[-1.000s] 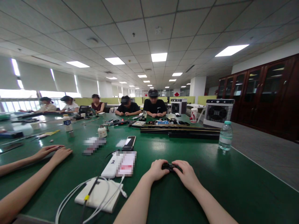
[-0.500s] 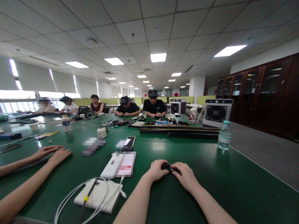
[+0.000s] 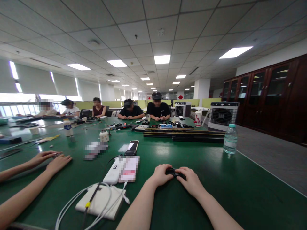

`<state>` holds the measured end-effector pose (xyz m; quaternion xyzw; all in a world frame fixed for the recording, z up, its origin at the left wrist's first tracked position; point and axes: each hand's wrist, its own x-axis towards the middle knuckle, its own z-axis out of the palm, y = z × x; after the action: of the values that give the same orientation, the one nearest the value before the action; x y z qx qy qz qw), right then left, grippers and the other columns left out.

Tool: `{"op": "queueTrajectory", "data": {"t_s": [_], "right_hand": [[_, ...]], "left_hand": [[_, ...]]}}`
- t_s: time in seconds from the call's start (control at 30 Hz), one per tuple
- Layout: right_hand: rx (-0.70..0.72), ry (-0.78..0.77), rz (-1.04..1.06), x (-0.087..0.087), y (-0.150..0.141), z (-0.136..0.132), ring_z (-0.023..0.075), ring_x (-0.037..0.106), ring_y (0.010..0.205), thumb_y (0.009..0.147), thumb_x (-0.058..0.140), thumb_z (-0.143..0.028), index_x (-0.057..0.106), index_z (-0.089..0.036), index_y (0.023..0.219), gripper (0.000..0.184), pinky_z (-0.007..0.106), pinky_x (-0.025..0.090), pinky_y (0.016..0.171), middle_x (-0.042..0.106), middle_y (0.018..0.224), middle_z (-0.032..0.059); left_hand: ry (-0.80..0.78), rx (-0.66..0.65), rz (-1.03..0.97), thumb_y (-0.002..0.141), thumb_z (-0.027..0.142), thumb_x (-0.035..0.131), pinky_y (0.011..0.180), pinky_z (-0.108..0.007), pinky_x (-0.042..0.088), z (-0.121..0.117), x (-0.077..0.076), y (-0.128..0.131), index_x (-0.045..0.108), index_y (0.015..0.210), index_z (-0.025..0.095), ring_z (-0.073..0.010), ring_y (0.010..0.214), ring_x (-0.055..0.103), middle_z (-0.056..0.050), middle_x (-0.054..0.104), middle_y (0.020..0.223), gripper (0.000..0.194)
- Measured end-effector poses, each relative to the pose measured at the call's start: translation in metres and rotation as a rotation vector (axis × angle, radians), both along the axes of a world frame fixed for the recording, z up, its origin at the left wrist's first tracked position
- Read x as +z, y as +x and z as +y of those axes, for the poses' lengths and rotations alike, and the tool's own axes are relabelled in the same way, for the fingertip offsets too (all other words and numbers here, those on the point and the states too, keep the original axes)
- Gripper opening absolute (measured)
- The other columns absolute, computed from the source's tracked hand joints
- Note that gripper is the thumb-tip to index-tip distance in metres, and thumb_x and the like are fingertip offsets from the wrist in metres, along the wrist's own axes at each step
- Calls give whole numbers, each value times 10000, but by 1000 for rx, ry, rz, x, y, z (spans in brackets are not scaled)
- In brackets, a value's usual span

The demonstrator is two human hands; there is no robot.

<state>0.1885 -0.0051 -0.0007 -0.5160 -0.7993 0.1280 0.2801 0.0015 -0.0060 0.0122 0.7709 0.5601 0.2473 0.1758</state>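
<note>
Between my two hands is a small black part, low over the green table; its exact kind does not show. My left hand grips its left end, thumb and fingers closed around it. At its other end my right hand holds on with bent fingers, the thumb near the middle of the part. Much of the part is hidden under my fingers. To the left of my hands lie a white power bank marked 2 and a phone with a blurred screen.
A white pouch with a looped white cable lies front left. Beyond it is a co-worker's hand. A water bottle stands by the right edge. Long black strips and small parts lie across the table; several people sit farther off.
My hands and the black part stay nearly in place. The co-worker's hands at left have shifted slightly.
</note>
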Motion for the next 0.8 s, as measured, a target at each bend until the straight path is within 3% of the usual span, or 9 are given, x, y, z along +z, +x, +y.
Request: {"op": "queueTrajectory", "data": {"t_s": [0.53, 0.8], "right_hand": [[-65, -35, 66, 2, 0, 0, 239, 573, 1100, 778, 516, -267, 617, -204, 1130, 372, 368, 422, 969, 657, 1160, 64], [-45, -31, 76, 0, 1, 2, 237, 567, 1123, 765, 526, -261, 607, -210, 1149, 397, 376, 415, 983, 646, 1186, 70]], "left_hand": [[-15, 15, -45, 727, 336, 604, 1025, -376, 393, 4, -7, -3, 548, 1242, 204, -268, 1148, 529, -71, 602, 1226, 534], [-13, -11, -42, 727, 250, 610, 1012, -357, 413, 5, -6, -3, 605, 1156, 248, -237, 1107, 557, -27, 640, 1156, 429]]}}
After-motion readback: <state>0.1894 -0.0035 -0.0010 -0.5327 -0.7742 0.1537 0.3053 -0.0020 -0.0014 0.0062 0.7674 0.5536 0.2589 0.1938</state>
